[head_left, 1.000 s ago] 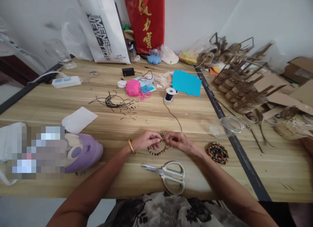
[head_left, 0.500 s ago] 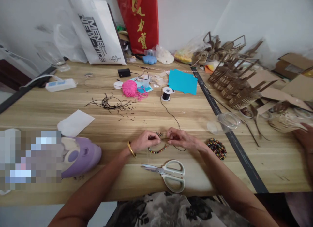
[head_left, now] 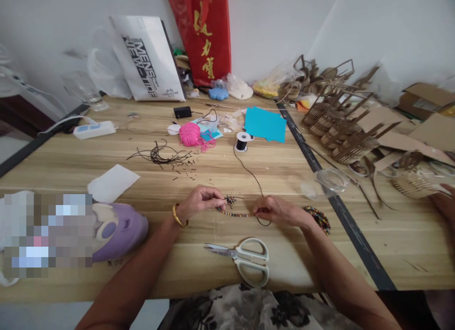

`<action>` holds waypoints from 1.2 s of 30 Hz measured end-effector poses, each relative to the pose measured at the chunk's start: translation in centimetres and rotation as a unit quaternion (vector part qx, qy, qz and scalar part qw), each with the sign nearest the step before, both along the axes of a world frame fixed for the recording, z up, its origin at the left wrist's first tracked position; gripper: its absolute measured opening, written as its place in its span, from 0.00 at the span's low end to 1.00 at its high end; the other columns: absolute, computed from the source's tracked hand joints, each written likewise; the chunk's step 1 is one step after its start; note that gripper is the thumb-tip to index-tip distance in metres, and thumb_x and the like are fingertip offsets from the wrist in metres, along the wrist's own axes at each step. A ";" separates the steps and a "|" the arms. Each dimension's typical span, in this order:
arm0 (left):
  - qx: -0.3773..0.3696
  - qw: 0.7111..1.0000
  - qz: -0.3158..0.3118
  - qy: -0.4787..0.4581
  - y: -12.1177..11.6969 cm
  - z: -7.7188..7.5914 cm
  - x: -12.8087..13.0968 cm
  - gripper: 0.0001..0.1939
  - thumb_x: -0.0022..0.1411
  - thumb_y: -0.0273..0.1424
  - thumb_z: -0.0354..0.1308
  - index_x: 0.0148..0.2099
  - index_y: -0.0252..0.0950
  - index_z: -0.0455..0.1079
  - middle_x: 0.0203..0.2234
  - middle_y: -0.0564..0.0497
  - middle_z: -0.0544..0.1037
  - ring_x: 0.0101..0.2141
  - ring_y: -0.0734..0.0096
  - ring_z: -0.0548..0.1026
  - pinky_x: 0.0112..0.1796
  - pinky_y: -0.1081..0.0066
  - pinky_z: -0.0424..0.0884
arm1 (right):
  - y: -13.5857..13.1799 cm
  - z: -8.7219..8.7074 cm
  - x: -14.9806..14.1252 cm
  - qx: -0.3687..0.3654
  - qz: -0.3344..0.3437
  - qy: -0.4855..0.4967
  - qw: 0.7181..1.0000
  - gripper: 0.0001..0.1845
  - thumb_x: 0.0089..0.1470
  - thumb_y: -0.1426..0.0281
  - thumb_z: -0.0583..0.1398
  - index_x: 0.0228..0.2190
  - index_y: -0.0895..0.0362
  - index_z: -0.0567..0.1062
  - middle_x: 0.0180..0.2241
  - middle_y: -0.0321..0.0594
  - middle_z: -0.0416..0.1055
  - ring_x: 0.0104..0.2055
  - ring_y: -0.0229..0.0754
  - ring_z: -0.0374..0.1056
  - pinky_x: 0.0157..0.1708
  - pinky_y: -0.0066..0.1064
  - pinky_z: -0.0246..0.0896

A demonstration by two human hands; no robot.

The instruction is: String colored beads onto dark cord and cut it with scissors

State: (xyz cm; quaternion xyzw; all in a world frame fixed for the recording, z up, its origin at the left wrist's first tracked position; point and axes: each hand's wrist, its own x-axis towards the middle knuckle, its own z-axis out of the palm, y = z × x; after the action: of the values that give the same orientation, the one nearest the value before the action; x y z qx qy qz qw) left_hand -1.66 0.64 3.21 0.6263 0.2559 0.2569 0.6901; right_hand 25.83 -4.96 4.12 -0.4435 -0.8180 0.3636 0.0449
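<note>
A short string of colourful beads [head_left: 237, 215] stretches between my two hands. My left hand [head_left: 201, 200], with a gold bangle at the wrist, pinches the black cord at its left end. At the right end, my right hand [head_left: 279, 209] has its fingers closed on the strung cord. A small pile of loose beads [head_left: 230, 201] lies just behind the string. Black cord [head_left: 249, 170] runs from a white spool [head_left: 242, 143] down to my right hand. Scissors [head_left: 245, 255] with white handles lie in front, blades slightly parted. Beside my right wrist rests a coil of strung beads [head_left: 319, 220].
Cut black cords [head_left: 165, 154] lie behind my left hand, near pink yarn [head_left: 190, 134] and blue sheets [head_left: 265, 124]. A purple object [head_left: 122, 230] stands left. Small woven baskets [head_left: 351, 131] and a clear plastic coil [head_left: 332, 182] are right. Another person's hand [head_left: 444, 200] touches a basket piece.
My hands have moved apart, left hand leftward and right hand rightward. The beaded string, curved before, is now straighter between them, and more of the loose beads shows.
</note>
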 end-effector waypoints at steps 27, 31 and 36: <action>-0.033 0.970 0.191 -0.149 1.4 -0.6 -1.3 0.08 0.45 0.28 0.69 0.28 0.32 0.74 0.25 0.49 0.80 0.24 0.74 0.75 0.26 0.75 0.72 | -0.1 -0.3 1.7 -0.195 0.019 0.107 0.975 0.07 0.50 0.76 0.57 0.31 0.63 0.75 0.20 0.34 0.69 0.22 0.33 0.66 0.23 0.22 0.58; -0.027 0.979 0.176 -0.100 1.4 -0.6 -1.3 0.10 0.48 0.32 0.67 0.29 0.30 0.73 0.24 0.48 0.80 0.23 0.73 0.75 0.27 0.73 0.73 | -0.1 -0.8 1.8 -0.187 0.028 0.095 0.977 0.07 0.51 0.76 0.57 0.32 0.62 0.75 0.18 0.33 0.67 0.21 0.33 0.64 0.22 0.22 0.56; -0.013 0.985 0.163 -0.045 1.6 -0.8 -1.2 0.14 0.53 0.36 0.64 0.27 0.29 0.70 0.23 0.46 0.80 0.21 0.73 0.74 0.26 0.73 0.73 | 0.0 -0.9 1.8 -0.172 0.025 0.075 0.982 0.06 0.51 0.75 0.57 0.30 0.61 0.74 0.19 0.31 0.66 0.20 0.32 0.63 0.21 0.20 0.55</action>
State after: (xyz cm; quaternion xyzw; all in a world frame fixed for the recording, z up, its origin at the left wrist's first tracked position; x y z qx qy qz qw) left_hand -2.88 2.22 2.39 0.5545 0.3266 0.3909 0.6581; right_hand 27.61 -4.99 3.25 -0.3955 -0.7484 0.5320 0.0205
